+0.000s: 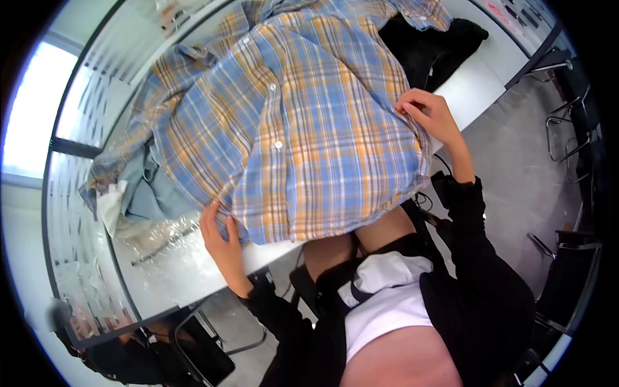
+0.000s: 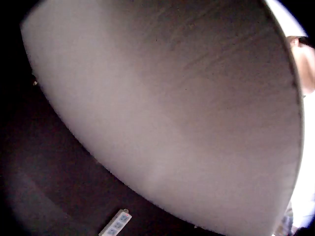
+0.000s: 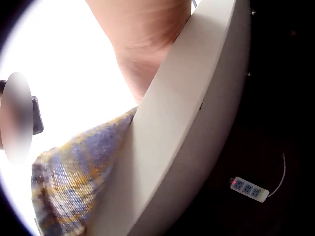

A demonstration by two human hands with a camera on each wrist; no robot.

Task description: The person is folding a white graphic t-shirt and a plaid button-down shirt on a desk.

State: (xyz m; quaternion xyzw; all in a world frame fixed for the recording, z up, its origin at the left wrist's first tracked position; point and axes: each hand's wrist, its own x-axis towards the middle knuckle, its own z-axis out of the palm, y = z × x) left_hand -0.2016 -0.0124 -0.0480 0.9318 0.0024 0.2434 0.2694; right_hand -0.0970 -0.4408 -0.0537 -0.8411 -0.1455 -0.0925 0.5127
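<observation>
Left hand (image 1: 224,248) open, fingertips touching the near left hem of a plaid button-up shirt (image 1: 329,129), right hand (image 1: 436,120) bent at its right edge, grip unclear, white table (image 1: 151,274) beneath.

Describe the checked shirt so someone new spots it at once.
Find the white table in front of the seated person. Spread over most of it, hem past the near edge, is the checked shirt. Its blue, orange and white plaid and white front buttons set it apart from the plain black cloth at far right and plain grey-blue cloth at left.
</observation>
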